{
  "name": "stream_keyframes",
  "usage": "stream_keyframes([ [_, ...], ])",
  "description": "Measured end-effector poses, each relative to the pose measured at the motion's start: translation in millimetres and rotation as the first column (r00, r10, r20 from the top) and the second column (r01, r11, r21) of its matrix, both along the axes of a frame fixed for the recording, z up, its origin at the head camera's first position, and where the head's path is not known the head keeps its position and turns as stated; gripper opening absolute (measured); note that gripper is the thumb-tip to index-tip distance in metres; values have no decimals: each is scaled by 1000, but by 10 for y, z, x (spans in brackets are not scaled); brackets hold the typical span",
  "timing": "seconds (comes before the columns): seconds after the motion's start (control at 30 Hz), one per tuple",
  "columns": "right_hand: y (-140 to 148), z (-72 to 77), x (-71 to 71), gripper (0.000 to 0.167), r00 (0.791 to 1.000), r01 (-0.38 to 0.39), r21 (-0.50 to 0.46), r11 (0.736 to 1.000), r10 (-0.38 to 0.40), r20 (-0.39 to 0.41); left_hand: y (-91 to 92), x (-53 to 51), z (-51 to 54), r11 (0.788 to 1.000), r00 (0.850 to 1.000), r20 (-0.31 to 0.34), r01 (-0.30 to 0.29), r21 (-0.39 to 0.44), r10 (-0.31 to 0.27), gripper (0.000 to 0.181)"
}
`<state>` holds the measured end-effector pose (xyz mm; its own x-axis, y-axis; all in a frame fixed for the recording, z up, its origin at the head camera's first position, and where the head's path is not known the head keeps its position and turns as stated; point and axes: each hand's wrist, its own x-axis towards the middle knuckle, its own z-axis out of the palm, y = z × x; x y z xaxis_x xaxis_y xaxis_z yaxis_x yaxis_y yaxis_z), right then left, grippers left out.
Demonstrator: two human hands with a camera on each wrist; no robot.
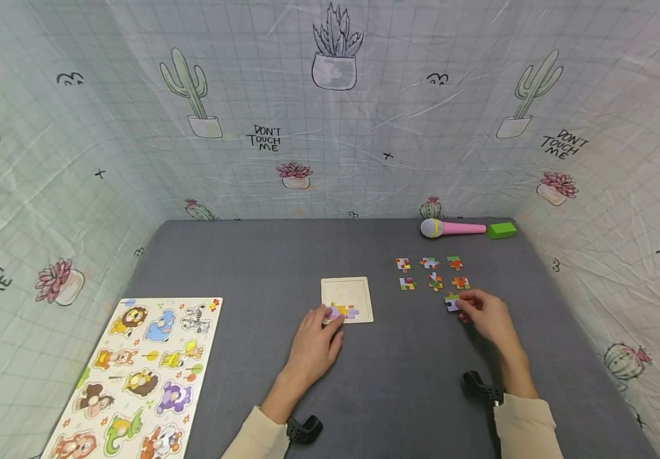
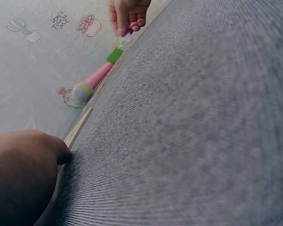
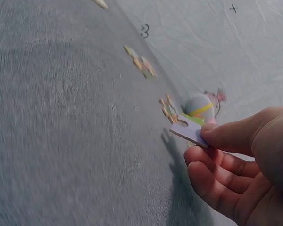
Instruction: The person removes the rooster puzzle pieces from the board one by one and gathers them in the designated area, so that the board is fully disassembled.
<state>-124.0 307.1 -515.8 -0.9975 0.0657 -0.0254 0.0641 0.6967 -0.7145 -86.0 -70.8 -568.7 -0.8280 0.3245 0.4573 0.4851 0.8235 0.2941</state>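
My right hand (image 1: 486, 315) pinches a purple and green jigsaw piece (image 3: 191, 129) between thumb and fingers, raised off the table in the right wrist view. Just beyond it lie several loose jigsaw pieces (image 1: 435, 282) in two rows. My left hand (image 1: 314, 344) rests at the near left corner of a square wooden puzzle tray (image 1: 344, 287), its fingers relaxed. Joined pieces (image 1: 346, 310) lie along the tray's near edge, partly covered by the left fingertips. In the left wrist view, the left hand's fingertips are mostly hidden.
A pink toy microphone (image 1: 462, 228) and a green block (image 1: 501, 230) lie at the back right of the grey table (image 1: 250, 261). On the left is a large animal puzzle board (image 1: 152, 376). Patterned cloth (image 1: 387, 115) walls in the back and sides.
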Motion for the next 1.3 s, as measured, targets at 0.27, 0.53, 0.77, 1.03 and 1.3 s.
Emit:
stream_keyframes([
  [0.27,127,-30,45,29,996,83,49,995,-85,32,2,-1,4,1000,1000,-17,1,3,-1,29],
  [0.53,206,-15,103,32,988,125,140,982,-136,75,1,9,15,1000,1000,23,-2,3,2,29],
  [0.77,239,-42,129,31,989,124,150,981,-134,60,3,16,28,1000,999,53,-7,-4,7,30],
  [1.03,206,-35,130,37,986,152,188,970,-162,43,0,15,18,1000,999,41,-7,12,6,30],
  [1.3,188,-47,110,35,984,165,238,957,-177,33,0,-7,-6,1000,1000,-12,1,21,0,28],
])
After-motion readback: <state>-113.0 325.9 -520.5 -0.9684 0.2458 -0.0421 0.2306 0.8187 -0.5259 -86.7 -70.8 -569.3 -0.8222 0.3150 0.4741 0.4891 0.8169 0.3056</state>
